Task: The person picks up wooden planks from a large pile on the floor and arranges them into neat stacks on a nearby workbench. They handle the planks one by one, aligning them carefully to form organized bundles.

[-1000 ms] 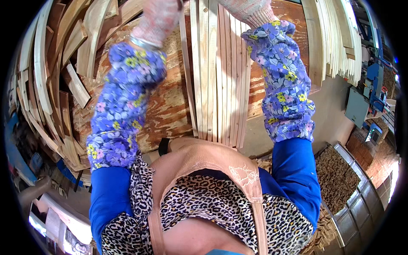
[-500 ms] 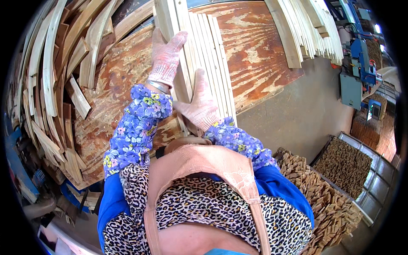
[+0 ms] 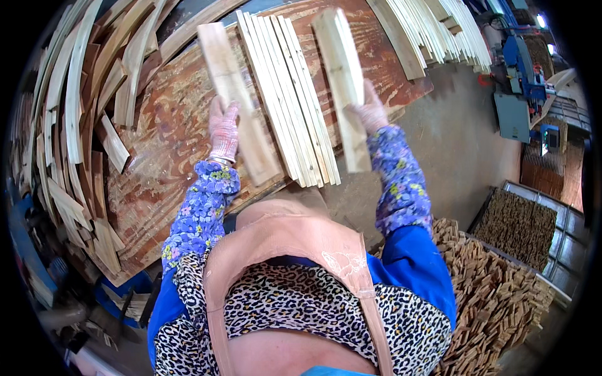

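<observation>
- Left grip [image 3: 224, 133] pinches left board [image 3: 237, 100]; right grip [image 3: 371, 114] pinches right board [image 3: 340, 81].
- Boards flank slats [image 3: 290, 103] lying on the counter [image 3: 166, 156].
- Step seems two-handed board handling; next move calls for steady control.

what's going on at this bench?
A person in pinkish-white knit gloves has a long, flat, pale wooden board in each hand. The left hand grips the left board by its left edge; the right hand grips the right board by its right edge. Between the boards, narrow pale wooden strips lie side by side on a patchy brown wooden tabletop. Long, bent-looking wooden boards are heaped on the left.
</observation>
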`<action>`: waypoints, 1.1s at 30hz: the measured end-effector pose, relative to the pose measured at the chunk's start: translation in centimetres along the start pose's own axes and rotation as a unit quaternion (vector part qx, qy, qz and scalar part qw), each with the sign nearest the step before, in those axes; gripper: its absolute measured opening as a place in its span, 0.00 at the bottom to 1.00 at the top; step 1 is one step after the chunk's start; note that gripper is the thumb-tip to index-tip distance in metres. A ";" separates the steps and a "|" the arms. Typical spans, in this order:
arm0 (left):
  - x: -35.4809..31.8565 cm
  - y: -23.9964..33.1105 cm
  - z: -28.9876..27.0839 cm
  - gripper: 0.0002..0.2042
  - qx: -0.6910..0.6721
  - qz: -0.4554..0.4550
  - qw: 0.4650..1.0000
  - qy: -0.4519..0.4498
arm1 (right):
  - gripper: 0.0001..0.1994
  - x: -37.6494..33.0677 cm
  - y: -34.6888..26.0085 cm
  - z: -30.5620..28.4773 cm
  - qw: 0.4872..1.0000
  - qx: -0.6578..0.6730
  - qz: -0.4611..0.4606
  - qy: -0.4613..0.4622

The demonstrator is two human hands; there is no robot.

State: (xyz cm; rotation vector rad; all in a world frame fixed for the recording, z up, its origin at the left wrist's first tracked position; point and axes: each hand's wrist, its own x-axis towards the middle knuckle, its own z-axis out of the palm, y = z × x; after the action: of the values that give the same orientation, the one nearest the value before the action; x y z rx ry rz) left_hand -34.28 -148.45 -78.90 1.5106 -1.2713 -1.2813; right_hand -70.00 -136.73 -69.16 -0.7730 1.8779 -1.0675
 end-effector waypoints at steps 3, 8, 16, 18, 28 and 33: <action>-3.2 6.0 2.6 0.38 -0.210 -0.054 0.940 -0.265 | 0.43 -2.2 -0.1 3.9 0.997 0.020 0.040 -0.058; -7.3 0.0 5.2 0.52 0.286 0.175 0.939 -0.074 | 0.47 -2.9 1.0 5.9 0.997 0.025 0.038 -0.069; -6.3 -2.3 4.4 0.48 0.046 0.060 0.987 -0.141 | 0.42 -2.2 0.6 0.7 0.960 0.245 -0.002 -0.133; -5.8 -2.9 3.8 0.45 -0.001 0.008 0.986 -0.166 | 0.43 -3.4 -1.4 1.0 0.951 0.266 0.015 -0.157; -6.7 -1.5 4.8 0.65 0.078 -0.010 0.968 -0.237 | 0.43 -5.7 3.2 11.3 0.959 0.231 0.072 -0.144; -4.7 3.5 0.1 0.57 0.181 -0.037 0.911 -0.367 | 0.41 -6.4 2.6 10.9 0.961 0.228 0.087 -0.128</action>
State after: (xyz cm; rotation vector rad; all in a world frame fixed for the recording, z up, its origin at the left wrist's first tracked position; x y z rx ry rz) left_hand -35.10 -144.57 -74.56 1.3574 -2.0369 -1.8362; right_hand -57.68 -134.54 -72.49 -0.4430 1.3801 -1.1675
